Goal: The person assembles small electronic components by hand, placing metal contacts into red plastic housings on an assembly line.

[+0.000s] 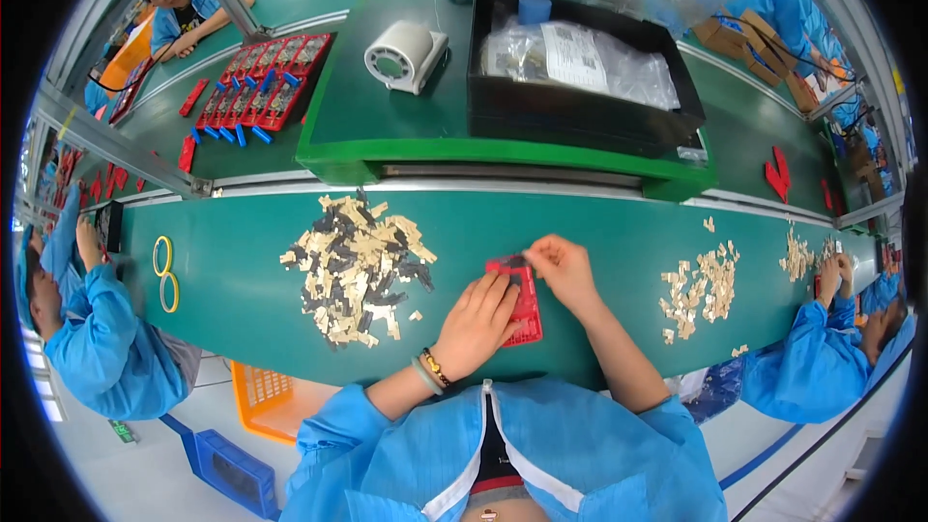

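A red plastic housing (pixel 525 314) lies on the green bench before me, its long side pointing away. My left hand (pixel 476 324) rests across its left side and grips it, the fingers covering part of it. At the far end of the housing my right hand (pixel 565 271) is closed in a pinch. A bit of something dark shows near those fingertips; what it is cannot be made out. To the left lies a heap of small black and pale gold pieces (pixel 353 266). Farther right is a looser pile of small gold pieces (pixel 704 290).
Two yellow rings (pixel 169 292) lie at the left. Beyond the bench, a raised green shelf (pixel 338 126) bears a white fan-like device (pixel 401 53) and a black bin (pixel 580 116) of bagged parts. Red housings (pixel 256 87) fill the far-left line. Co-workers sit on both sides.
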`<state>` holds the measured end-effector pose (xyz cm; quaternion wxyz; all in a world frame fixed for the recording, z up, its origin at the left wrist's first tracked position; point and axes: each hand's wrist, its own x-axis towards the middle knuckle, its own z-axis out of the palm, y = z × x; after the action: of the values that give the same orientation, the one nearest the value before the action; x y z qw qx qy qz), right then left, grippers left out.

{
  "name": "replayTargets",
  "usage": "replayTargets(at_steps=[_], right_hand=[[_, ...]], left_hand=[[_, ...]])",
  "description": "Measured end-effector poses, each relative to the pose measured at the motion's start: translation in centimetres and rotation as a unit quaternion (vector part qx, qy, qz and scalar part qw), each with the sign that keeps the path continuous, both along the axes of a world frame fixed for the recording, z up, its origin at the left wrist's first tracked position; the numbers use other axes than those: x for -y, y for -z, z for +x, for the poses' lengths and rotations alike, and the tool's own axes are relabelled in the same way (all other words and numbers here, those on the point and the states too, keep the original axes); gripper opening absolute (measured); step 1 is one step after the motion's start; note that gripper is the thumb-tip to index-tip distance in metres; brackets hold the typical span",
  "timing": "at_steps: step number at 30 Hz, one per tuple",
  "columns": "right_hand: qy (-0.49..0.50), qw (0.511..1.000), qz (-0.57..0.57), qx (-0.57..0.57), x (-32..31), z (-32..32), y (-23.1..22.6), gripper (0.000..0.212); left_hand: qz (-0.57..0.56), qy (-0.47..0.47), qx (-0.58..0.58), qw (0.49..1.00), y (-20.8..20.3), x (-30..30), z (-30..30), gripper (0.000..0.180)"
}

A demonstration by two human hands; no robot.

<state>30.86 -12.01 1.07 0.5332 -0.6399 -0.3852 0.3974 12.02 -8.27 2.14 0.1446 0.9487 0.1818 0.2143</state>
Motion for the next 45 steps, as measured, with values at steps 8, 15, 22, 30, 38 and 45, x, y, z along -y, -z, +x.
replayTargets(at_steps=[8,15,22,30,38,45], right_hand=[[0.089,0.995,0.026,-0.027,2.2,2.5,1.2,0.007],[0.089,0.992,0.088,0.024,3.1,2.0,2.0,0.003],[0.094,0.991,0.079,0.051,2.7,1.8,1.7,0.004],[0.088,0.988,0.072,0.101,2.4,1.7,2.1,0.005],[0.078,0.986,0.067,0.132,2.4,1.3,1.6,0.004],[0.075,0.981,0.05,0.171,2.6,1.3,1.7,0.006]], left_hand=[[-0.005,0.058,-0.105,0.993,-0.6,1.1,-1.2,0.066],[0.166,0.025,0.093,0.981,-5.4,-3.4,-6.3,0.038],[0.258,-0.296,0.194,0.899,-6.9,-18.8,-13.6,0.031],[0.192,-0.305,-0.108,0.927,-1.4,-31.5,-14.0,0.079],[-0.108,-0.305,0.14,0.936,-4.6,-28.4,-15.2,0.077],[-0.162,-0.228,0.262,0.924,-13.5,-22.5,-12.1,0.078]])
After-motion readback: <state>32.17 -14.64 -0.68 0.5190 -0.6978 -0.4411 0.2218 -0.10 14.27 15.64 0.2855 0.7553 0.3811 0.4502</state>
